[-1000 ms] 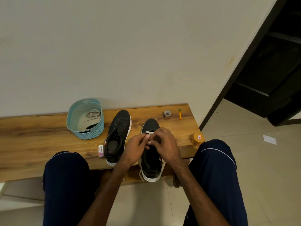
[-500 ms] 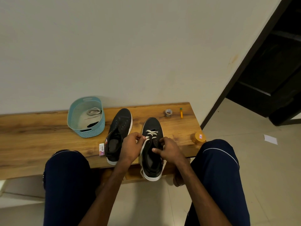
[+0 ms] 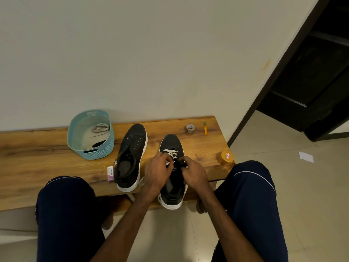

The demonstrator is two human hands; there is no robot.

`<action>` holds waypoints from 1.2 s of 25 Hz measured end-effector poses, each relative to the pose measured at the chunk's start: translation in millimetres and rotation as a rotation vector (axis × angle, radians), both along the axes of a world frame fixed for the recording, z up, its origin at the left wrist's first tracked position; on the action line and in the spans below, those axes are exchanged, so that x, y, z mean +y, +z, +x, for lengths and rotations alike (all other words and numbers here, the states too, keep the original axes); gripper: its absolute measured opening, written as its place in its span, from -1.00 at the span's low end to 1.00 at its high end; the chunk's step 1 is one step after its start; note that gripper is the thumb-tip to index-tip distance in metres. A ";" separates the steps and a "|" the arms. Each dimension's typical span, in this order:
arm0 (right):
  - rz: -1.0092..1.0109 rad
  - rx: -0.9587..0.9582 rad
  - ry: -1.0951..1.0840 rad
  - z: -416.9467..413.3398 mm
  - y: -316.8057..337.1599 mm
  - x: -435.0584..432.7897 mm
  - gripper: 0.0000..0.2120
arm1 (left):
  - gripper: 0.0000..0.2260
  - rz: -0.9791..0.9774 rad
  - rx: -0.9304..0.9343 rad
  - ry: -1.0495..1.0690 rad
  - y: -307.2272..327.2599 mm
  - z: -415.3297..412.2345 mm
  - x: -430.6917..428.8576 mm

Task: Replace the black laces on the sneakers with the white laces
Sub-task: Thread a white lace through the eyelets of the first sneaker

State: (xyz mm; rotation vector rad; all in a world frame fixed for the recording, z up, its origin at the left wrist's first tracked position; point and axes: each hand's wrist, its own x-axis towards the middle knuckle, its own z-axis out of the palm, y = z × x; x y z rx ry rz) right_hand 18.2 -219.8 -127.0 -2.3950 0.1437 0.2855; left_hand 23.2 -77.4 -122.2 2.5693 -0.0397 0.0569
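Head view: wooden table (image 3: 37,154) against cream wall (image 3: 151,53), tiled floor (image 3: 302,186) right. Part-laced sneaker (image 3: 171,141) at table's near edge; left grip (image 3: 158,172) and right grip (image 3: 193,173) both pinch its white lace (image 3: 171,153).

Right sneaker (image 3: 171,142) half-laced w/ white lace (image 3: 170,152); left sneaker (image 3: 134,141) unlaced, alongside.
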 end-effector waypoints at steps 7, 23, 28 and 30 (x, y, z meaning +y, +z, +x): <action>0.125 0.066 -0.055 3.5 -6.2 -8.0 -0.64 | -0.87 0.097 -0.054 -0.054 -2.9 6.8 -9.8; 0.116 0.068 -0.026 7.2 -8.7 -10.7 -0.63 | -0.84 0.182 -0.048 -0.085 -8.2 9.3 -13.6; 0.507 0.134 -0.147 8.4 -9.1 -10.0 -0.80 | -0.82 0.065 -0.063 -0.023 -13.3 5.8 -10.7; 0.615 0.091 -0.225 11.1 -11.2 -2.1 -0.87 | -0.72 -0.032 -0.036 -0.022 -16.2 5.9 -2.5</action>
